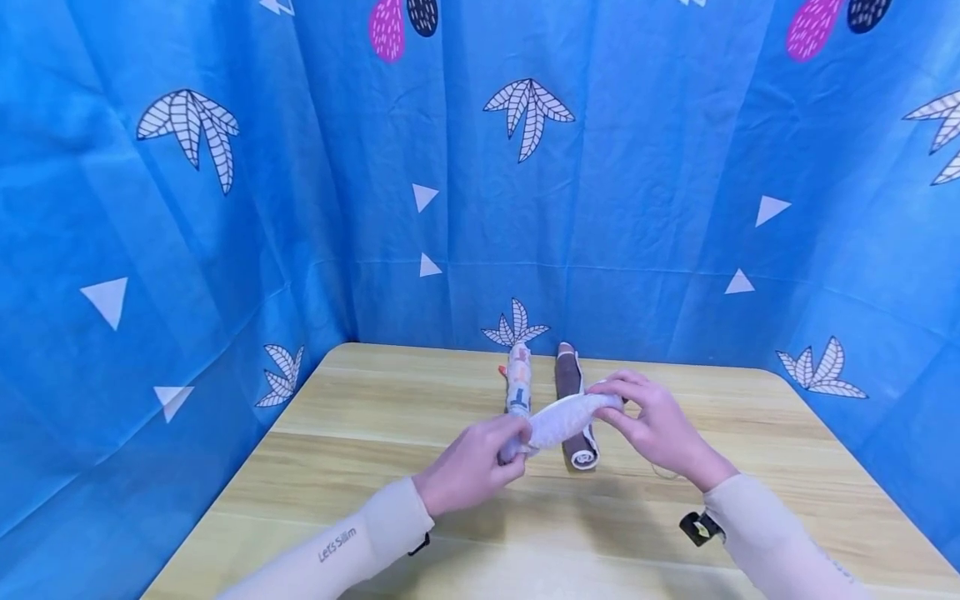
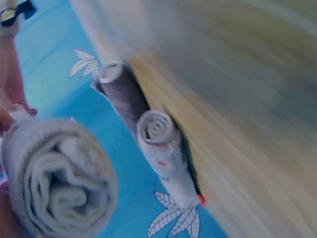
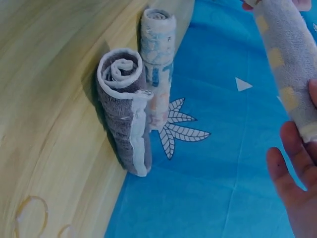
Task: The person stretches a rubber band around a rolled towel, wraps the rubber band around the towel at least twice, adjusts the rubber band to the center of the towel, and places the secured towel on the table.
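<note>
A rolled towel (image 1: 564, 421), pale grey with yellow squares in the right wrist view, is held up above the table between both hands. My left hand (image 1: 474, 467) grips its left end, and its spiral end (image 2: 69, 191) faces the left wrist camera. At the other end, my right hand (image 1: 651, 421) pinches the roll between thumb and fingers. Behind it on the table lie two more rolls: a white patterned towel (image 1: 518, 375) with a small red-orange bit at its side, and a dark grey-brown towel (image 1: 567, 377) with white edging.
The light wood table (image 1: 405, 392) reaches back to a blue printed curtain (image 1: 637, 183), which also hangs along the left and right sides. Thin yellowish loops, like rubber bands (image 3: 31, 218), lie on the table near the right hand.
</note>
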`<state>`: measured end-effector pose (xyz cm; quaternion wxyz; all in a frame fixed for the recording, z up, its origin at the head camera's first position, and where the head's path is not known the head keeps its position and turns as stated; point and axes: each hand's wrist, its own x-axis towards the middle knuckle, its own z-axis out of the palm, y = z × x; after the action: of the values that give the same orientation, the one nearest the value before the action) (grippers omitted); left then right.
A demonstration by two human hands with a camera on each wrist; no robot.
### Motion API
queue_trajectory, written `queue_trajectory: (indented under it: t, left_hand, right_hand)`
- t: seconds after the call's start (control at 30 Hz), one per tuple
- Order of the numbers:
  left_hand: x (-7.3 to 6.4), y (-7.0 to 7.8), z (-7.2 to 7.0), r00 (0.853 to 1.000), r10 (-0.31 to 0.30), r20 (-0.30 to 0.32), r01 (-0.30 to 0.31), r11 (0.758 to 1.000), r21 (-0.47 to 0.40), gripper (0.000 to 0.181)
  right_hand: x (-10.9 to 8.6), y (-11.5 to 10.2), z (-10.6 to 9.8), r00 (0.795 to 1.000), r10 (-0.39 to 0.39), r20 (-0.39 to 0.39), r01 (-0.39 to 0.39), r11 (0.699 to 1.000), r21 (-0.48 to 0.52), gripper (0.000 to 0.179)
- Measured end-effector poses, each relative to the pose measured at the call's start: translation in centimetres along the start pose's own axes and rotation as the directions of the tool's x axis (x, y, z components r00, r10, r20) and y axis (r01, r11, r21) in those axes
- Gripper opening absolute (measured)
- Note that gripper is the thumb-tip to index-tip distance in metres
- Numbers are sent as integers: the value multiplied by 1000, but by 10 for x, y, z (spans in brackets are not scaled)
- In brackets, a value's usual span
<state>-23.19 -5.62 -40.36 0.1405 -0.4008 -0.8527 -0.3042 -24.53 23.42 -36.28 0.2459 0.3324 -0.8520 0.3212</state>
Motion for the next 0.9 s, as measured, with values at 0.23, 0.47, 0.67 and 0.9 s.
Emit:
queue_trajectory:
  t: [0.23,0.47,0.67,0.9]
  left_hand:
    - [7,-3,-3,982,-166,91,189,899,-395,18]
    - [6,-11,-4,957,-206,207,290,742,-604,13]
    - [7,-10,-5,954,-184,236,297,674,-676,13]
    - [1,-1,1,972,-186,140,228,880,-417,32]
  right_hand:
    - [0,-1,-6,999,23,45,-25,999,27,42]
    - [-4,0,-7,995,-65,82,66,998,-7,65]
    - [-5,1,-7,994,-86,64,83,995,58,60]
    - [-6,2,-3,995,-86,50,80,991,110,43]
